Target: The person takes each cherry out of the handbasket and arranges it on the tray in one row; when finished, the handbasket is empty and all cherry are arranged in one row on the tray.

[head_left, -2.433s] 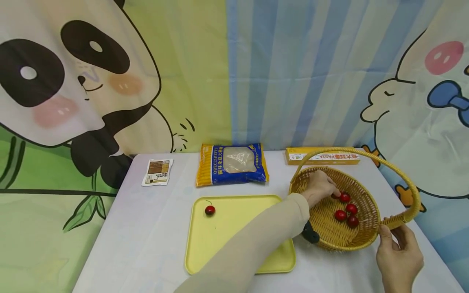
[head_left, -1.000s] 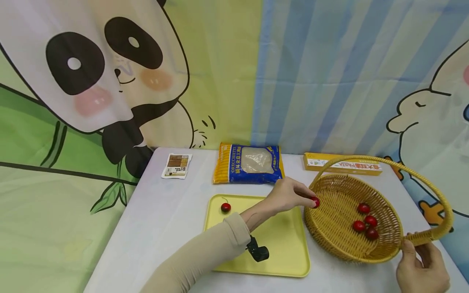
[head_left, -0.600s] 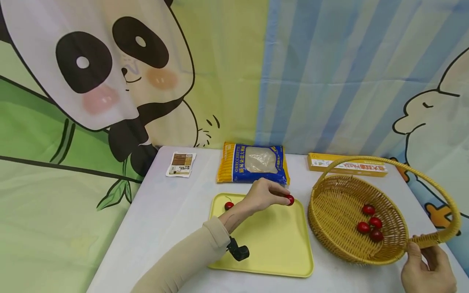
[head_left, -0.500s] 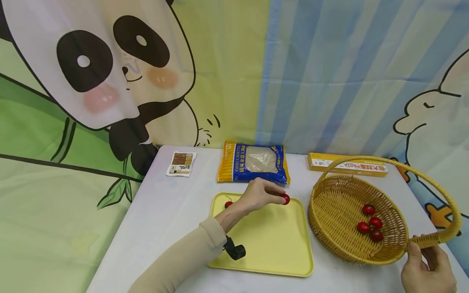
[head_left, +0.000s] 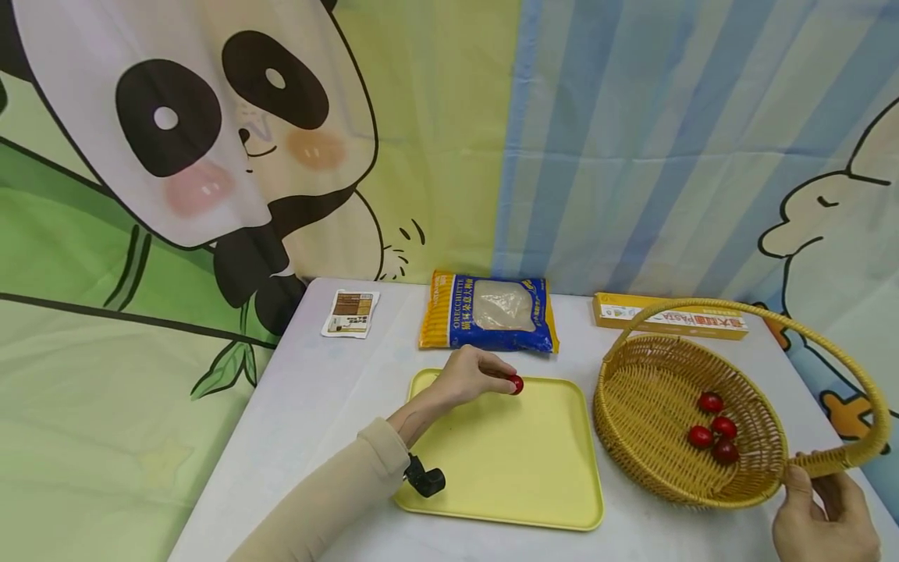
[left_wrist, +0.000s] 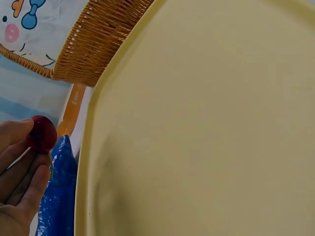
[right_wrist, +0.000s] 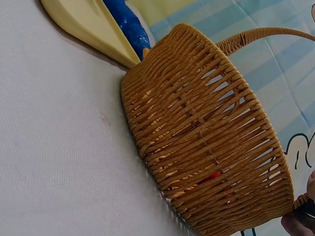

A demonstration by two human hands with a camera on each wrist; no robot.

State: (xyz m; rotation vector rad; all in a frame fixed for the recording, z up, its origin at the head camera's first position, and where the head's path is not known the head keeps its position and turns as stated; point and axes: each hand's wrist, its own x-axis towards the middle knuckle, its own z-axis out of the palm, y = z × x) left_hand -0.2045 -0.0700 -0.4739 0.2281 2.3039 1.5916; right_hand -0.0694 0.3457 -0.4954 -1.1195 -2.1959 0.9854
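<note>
Left hand (head_left: 467, 377), centre of frame: pinches one glossy red cherry (head_left: 517, 384) over the smooth, rounded-corner yellow tray (head_left: 520, 460); best set down gently, lest it roll. Right hand (head_left: 826, 517), lower right: grips the woven basket (head_left: 649, 406) near the foot of its arched handle (head_left: 808, 336); best held steady. Inside: four cherries (head_left: 724, 427).

Tray (head_left: 520, 460) left of basket (head_left: 642, 394), four cherries (head_left: 724, 427) in basket, pasta bag (head_left: 492, 312) behind tray

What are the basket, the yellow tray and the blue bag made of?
The basket looks like woven cane, maybe plastic: slightly shiny strands cross with gaps. The yellow tray is probably smooth, dull plastic: one even color, raised rim. The blue bag seems shiny plastic film: it glints and crinkles.
</note>
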